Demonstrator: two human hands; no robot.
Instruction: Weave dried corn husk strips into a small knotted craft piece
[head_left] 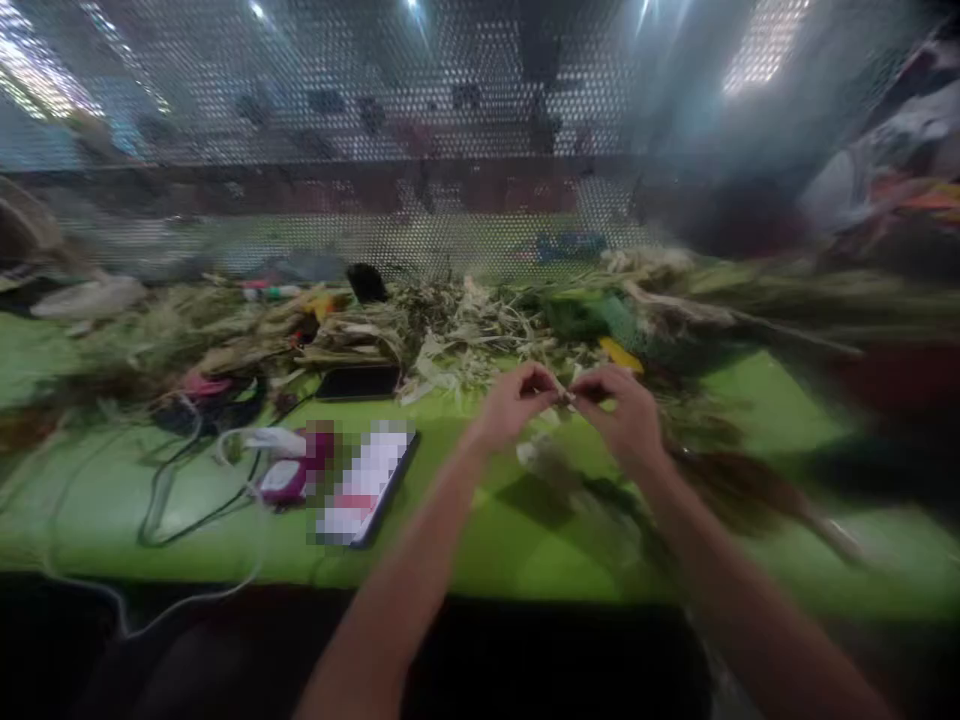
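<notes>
Both hands meet over the green tabletop (480,555), fingertips almost touching. My left hand (511,405) is closed in a pinch on a small pale strip (562,394) that looks like dried plant fibre. From the other side, my right hand (624,412) pinches the same strip between thumb and fingers. Its exact kind is too small and blurred to tell. Just beyond the hands lies a loose heap of pale dried plant scraps (465,340). Below them, between my forearms, a whitish, blurred bundle (547,465) rests on the table.
Left of my arms lie a phone with a lit screen (367,485), a dark phone (358,382), and a purple device (289,480) with white and black cables. A brush-like bundle (757,490) lies at right. A perforated metal screen (450,120) rises behind.
</notes>
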